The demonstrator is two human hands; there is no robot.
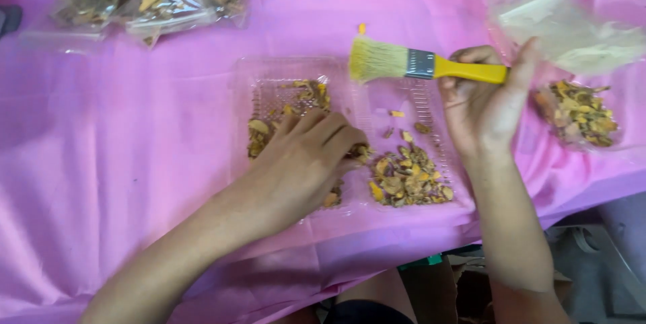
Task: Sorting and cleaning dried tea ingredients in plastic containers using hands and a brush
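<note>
Here, a pink plastic tablecloth bears a clear hinged plastic tray of dried yellow-brown chips. The left hand is cupped loosely over chips; the right hand is closed on a yellow-handled bristle brush, best swept lightly.

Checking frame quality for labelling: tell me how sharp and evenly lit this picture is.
Head view: even, soft light, weak shadows; right hand and brush slightly blurred; clear tray faintly glary; left hand reasonably sharp; pink cloth strongly saturated.
</note>
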